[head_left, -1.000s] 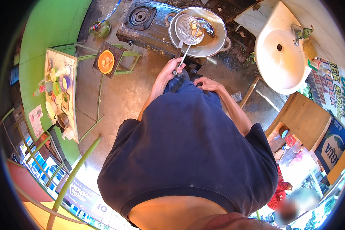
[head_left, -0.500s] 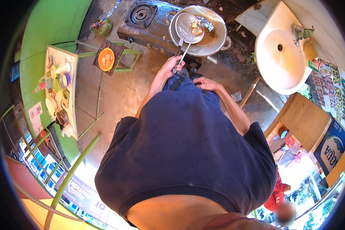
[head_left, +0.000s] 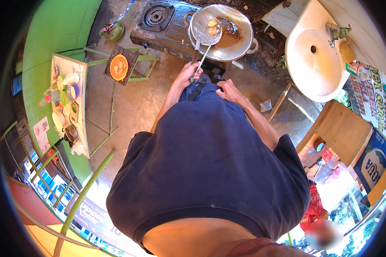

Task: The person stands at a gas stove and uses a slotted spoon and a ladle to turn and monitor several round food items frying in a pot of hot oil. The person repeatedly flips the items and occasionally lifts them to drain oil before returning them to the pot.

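My left hand is closed around the handle of a round perforated skimmer and a second utensil with a long thin metal handle. The skimmer is over the left side of a wide metal wok, with a few golden fried pieces in its bowl. Brown oil shows in the wok beside it. The second utensil's head overlaps the skimmer's edge and is hard to make out. My right hand rests at the front of my blue clothing, fingers curled; whatever is in them is hidden.
The wok sits on a two-burner stove. An orange bowl with pale round pieces stands left on a small stand. Farther left is a cluttered table. A white sink and wooden cabinet stand right; a person in red is behind.
The fried pieces show more openly in the skimmer, and the second utensil's head has shifted left off the oil. My right hand's fingers have curled in more.
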{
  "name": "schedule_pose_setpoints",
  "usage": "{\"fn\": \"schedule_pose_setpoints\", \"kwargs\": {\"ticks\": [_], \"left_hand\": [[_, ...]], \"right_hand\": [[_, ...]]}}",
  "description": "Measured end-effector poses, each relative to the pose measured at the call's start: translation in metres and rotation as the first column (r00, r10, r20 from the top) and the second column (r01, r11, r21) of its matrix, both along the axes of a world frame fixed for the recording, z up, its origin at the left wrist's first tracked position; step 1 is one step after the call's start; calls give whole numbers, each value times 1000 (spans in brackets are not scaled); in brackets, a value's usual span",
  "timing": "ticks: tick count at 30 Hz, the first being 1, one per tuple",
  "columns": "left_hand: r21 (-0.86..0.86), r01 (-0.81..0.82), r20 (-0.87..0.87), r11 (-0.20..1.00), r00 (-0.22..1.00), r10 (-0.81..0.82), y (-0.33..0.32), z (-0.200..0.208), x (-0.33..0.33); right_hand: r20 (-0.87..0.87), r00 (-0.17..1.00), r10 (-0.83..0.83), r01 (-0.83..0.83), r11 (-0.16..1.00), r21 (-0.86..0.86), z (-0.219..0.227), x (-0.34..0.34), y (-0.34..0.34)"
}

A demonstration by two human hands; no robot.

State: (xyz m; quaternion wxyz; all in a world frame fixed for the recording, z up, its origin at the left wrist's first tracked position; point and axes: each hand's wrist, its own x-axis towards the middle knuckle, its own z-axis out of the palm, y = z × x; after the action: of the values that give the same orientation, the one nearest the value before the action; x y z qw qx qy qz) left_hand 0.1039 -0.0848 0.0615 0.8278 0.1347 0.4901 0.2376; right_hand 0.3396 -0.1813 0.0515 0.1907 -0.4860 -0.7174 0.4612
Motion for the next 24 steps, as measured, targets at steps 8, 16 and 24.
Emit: {"fn": "schedule_pose_setpoints", "kwargs": {"ticks": [8, 16, 24], "left_hand": [[5, 164, -130, 986, 978, -162, 1, -13, 4], [101, 151, -152, 983, 979, -135, 10, -2, 0], [324, 494, -718, 807, 684, -130, 14, -23, -9]], "right_hand": [[-170, 985, 11, -94, 868, -488, -8, 16, -6], [-227, 971, 76, -198, 788, -583, -14, 28, 5], [41, 995, -92, 97, 988, -122, -2, 24, 7]]}}
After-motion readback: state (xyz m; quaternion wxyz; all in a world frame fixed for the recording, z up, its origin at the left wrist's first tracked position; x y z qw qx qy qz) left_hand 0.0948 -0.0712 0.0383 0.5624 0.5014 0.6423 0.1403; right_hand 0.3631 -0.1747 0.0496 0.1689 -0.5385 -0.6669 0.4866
